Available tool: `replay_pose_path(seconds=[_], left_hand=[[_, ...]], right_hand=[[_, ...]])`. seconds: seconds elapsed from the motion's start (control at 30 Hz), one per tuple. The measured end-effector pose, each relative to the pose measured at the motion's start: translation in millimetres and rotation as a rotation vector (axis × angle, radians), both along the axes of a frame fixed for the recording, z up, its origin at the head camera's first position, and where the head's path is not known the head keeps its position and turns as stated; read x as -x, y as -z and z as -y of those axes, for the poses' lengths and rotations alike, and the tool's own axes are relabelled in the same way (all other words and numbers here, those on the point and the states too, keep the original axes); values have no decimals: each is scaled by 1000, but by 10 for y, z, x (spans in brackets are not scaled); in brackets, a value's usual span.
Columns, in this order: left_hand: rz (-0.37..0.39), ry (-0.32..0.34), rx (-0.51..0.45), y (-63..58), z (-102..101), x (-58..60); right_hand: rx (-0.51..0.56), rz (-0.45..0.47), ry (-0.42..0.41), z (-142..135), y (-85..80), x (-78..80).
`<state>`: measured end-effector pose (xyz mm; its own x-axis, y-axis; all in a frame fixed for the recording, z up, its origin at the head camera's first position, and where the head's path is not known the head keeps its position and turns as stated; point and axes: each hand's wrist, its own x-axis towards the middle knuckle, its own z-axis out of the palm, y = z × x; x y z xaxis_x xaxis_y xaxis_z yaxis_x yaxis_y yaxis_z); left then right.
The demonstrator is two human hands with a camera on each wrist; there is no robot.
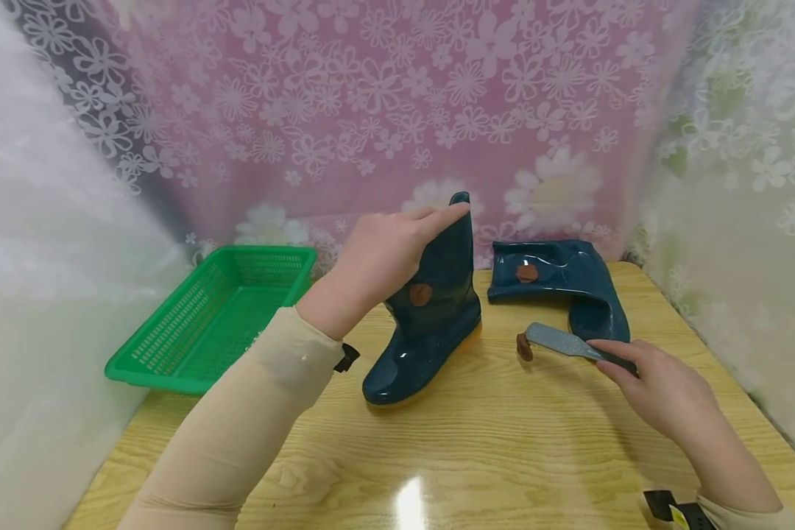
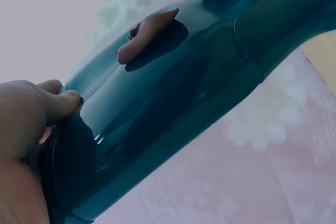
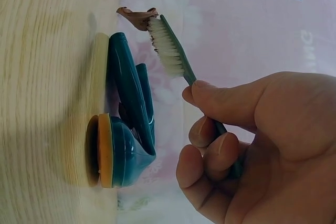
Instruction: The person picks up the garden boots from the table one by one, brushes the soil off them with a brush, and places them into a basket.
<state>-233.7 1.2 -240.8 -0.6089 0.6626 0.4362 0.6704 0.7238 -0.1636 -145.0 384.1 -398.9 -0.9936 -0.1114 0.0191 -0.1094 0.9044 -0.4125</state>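
My left hand (image 1: 384, 246) grips the top of a dark teal rain boot (image 1: 414, 368), which stands with its toe toward the left front. In the left wrist view the thumb presses the boot's rim, and a brown clay-like lump (image 2: 149, 32) sticks to the shaft. My right hand (image 1: 665, 386) holds a grey-green brush (image 1: 556, 339) by its handle. A curled brown piece (image 3: 139, 18) clings to the tip of its pale bristles (image 3: 167, 48), above the table. The brush is apart from the held boot.
Right of the held boot, a second teal boot (image 1: 599, 276) rests on the table with its shaft folded over and a brown lump (image 1: 526, 273) on it. A green plastic basket (image 1: 165, 381) stands at the left of the wooden table (image 1: 503, 456). Flowered curtains hang around.
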Motion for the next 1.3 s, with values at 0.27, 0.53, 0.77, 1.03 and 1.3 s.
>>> replay_pose_path(seconds=[0.27,0.53,0.77,1.03,1.3], left_hand=[[231,-37,-260,-63,95,43],[350,-144,-415,260,469,194],[536,-187,-393,519,758,249],[664,-206,-474,978,1096,266],[542,-206,-371,1293,1327,188]], right_hand=[[4,-3,6,-28,30,8],[-6,38,8,-43,86,70],[-23,57,12,-34,124,87],[-30,55,21,7,139,107],[-37,58,23,55,127,115]])
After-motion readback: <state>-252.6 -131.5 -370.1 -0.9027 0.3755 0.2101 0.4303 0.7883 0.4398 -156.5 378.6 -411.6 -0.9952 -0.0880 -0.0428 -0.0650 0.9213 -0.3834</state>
